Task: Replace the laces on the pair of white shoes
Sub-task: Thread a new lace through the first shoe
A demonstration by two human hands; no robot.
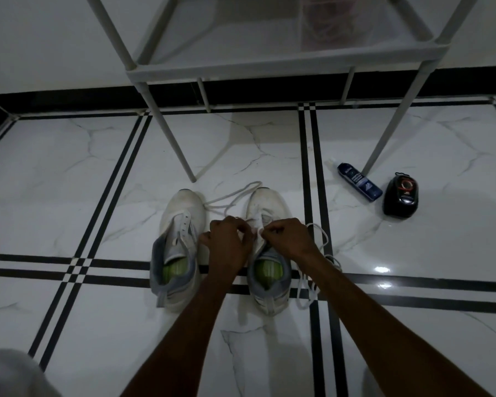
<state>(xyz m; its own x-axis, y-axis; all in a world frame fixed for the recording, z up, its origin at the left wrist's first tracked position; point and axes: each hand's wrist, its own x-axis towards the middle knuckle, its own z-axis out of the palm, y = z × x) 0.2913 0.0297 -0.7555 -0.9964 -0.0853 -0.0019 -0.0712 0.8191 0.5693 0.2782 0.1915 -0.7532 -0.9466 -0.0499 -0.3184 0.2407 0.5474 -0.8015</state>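
Pinching white lace (258, 231) with both hands, left hand (229, 239) and right hand (287, 237), over the right shoe (265, 253) on the tiled floor (69, 173). Mid-threading, probably; left shoe (178, 247) alongside looks unlaced. Next: feeding the tip through an eyelet, pulling slack even.

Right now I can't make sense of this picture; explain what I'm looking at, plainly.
There is no machine here, just a person seen from a camera worn on their head, looking down at their own arms. On the tiled floor stand two white shoes. The left shoe has bare eyelets. Both hands, left hand and right hand, work over the right shoe, their fingers curled at its lace, which trails loose on the floor. To the right lie a blue bottle and a black case, beside a rack.
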